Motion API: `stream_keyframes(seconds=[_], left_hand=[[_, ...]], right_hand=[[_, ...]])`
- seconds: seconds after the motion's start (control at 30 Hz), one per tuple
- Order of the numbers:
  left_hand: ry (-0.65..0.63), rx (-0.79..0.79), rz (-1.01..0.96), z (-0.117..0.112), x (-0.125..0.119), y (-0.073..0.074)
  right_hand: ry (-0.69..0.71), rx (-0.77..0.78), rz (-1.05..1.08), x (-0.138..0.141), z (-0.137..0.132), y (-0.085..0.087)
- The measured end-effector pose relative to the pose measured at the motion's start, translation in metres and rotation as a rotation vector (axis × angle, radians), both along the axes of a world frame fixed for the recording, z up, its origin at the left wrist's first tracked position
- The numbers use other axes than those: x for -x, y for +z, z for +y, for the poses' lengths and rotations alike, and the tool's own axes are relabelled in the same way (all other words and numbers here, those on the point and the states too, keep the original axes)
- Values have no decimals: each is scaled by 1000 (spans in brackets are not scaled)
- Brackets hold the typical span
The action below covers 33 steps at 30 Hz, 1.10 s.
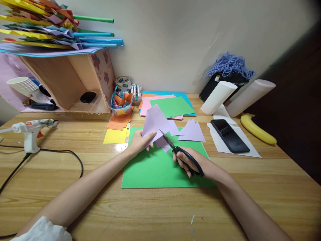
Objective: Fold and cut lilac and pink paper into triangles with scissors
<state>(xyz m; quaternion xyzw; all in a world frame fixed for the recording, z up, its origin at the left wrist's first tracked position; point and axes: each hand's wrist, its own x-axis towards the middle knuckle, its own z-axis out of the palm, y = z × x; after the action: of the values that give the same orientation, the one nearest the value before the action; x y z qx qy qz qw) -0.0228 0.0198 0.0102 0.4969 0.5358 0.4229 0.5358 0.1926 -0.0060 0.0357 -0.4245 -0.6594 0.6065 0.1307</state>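
At the left of the frame, we see a white glue gun [31,134] standing on the bench [120,214], well apart from the hands. Near the middle, the left hand [139,142] pinches a purple sheet [155,122] by its lower edge, thumb on top and other fingers beneath. The sheet is at the centre of the frame, held tilted above a green sheet [147,172].

We judge it almost weightless and thin, bendy yet crisp enough to keep its shape — easy to crease or tear, and hardly slippery against dry skin. We would take it near an edge with a light pinch, well clear of the blades.

Just right of centre, the scissors [169,141] point up and left, their tip at the purple sheet; from this angle we cannot fairly tell whether the blades have bitten into it. The fingers of the right hand [184,159] are wrapped around the black handles. Farther right, purple triangles [192,131] lie overlapping near the green sheet's far right corner — equally light, and best lifted by a point.
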Motion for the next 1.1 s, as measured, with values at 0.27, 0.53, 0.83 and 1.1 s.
stream_keyframes(seconds=[0.27, 0.53, 0.83, 1.1], left_hand=[[19, 9, -27, 0, 0, 1], [63, -10, 17, 2, 1, -5], [16, -44, 46, -1, -1, -2], [37, -30, 47, -1, -1, -2]], right_hand=[[-72, 57, 26, 0, 3, -6], [5, -19, 28, -1, 2, -6], [46, 1, 65, 2, -4, -2], [-7, 11, 80, 6, -5, -5]])
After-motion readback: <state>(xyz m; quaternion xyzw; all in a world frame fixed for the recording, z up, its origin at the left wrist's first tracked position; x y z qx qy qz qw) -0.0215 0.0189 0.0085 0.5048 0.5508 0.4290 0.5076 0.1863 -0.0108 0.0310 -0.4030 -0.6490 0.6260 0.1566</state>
